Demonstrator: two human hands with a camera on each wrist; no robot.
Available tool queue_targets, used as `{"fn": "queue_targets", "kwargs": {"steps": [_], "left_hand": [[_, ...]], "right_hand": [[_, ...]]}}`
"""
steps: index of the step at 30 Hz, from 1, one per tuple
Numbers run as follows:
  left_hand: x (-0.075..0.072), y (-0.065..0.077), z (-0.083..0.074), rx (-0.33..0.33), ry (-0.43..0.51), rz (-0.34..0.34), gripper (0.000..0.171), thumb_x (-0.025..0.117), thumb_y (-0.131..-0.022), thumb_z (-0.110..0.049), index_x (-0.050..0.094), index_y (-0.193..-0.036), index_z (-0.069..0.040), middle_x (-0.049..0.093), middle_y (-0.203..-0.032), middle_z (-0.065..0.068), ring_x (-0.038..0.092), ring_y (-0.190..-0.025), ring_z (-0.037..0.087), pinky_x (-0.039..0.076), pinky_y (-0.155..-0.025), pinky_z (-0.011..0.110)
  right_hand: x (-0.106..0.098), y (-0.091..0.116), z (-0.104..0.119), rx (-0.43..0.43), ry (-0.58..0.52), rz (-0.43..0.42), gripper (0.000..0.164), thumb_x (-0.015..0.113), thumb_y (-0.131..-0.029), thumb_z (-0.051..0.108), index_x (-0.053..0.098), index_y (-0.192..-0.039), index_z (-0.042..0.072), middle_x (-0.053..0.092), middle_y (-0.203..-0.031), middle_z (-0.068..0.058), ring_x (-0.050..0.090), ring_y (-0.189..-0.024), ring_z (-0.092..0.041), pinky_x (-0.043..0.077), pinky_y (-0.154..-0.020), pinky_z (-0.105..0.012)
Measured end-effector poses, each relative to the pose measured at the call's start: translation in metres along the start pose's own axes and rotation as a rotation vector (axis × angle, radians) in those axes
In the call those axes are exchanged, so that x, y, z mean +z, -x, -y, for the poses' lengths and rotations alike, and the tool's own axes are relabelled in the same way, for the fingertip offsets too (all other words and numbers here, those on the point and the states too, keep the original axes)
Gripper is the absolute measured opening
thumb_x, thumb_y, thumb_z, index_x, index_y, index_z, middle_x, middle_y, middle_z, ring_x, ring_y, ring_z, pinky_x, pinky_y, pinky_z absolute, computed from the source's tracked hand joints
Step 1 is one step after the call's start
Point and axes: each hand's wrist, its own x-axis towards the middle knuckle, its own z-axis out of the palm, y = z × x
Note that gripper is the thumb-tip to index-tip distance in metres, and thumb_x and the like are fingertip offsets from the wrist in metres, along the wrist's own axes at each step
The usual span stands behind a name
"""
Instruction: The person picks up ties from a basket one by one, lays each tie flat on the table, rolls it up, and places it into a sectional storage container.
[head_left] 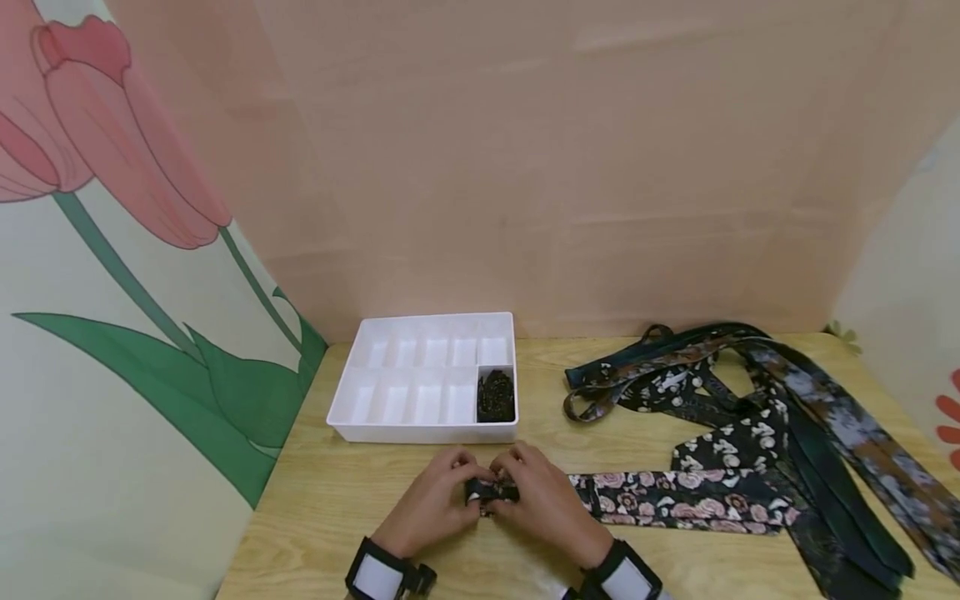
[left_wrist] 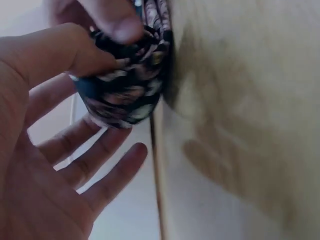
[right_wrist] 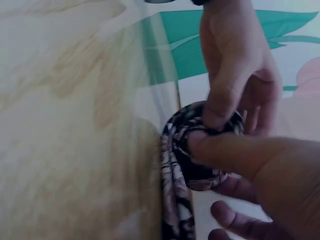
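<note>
Nearest are two dark wristbands [head_left: 378, 577], one on each wrist. Just beyond, the left hand [head_left: 438, 504] and right hand [head_left: 546, 507] pinch a roll [left_wrist: 122, 95] between thumbs and fingers; the left hand's other fingers spread loosely. The roll is one end of a floral tie [head_left: 682, 500], between the hands and in front of a white tray [head_left: 420, 434]; the flat length runs right along the table [head_left: 288, 533] to a heap of ties [head_left: 843, 479]. If either pinch slackens, the roll may spring loose; uneven winding could skew its edges, and the flat length could catch where it meets the heap.

Counted outward: two hands, one partly rolled tie, at least three ties heaped, overlapping too much for certainty. Then one tray with ten compartments, the near right one holding one black bundle [head_left: 496, 397]; behind, one plain backdrop [head_left: 525, 167].
</note>
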Motion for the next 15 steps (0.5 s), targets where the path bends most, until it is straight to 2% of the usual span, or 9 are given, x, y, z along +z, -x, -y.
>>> {"fn": "queue_targets", "kwargs": {"steps": [5, 10, 15], "left_hand": [[0.0047, -0.0011, -0.0009, 0.001, 0.085, 0.012, 0.048, 0.086, -0.085, -0.013, 0.065, -0.127, -0.020, 0.063, -0.128, -0.007, 0.062, -0.120, 0.009, 0.055, -0.106, 0.032], [0.0044, -0.0037, -0.0019, 0.047, 0.032, -0.025, 0.044, 0.086, -0.082, -0.011, 0.070, -0.122, -0.024, 0.063, -0.127, -0.008, 0.061, -0.117, 0.009, 0.056, -0.101, 0.030], [0.0057, -0.0053, -0.0037, 0.042, 0.052, 0.029, 0.050, 0.085, -0.083, -0.008, 0.068, -0.127, -0.023, 0.063, -0.128, -0.008, 0.062, -0.119, 0.007, 0.055, -0.105, 0.030]], "right_hand": [[-0.0010, 0.0011, -0.0025, 0.024, 0.023, 0.029, 0.052, 0.099, -0.071, 0.036, 0.072, -0.111, 0.017, 0.055, -0.099, 0.008, 0.054, -0.093, -0.011, 0.052, -0.074, -0.030], [-0.0019, -0.0005, -0.0030, -0.007, 0.024, 0.016, 0.050, 0.098, -0.072, 0.037, 0.071, -0.111, 0.020, 0.059, -0.105, 0.007, 0.054, -0.094, -0.011, 0.051, -0.073, -0.030], [-0.0041, 0.0016, -0.0046, -0.009, 0.064, 0.034, 0.053, 0.099, -0.069, 0.038, 0.070, -0.108, 0.017, 0.056, -0.098, 0.005, 0.053, -0.090, -0.013, 0.052, -0.073, -0.031]]}}
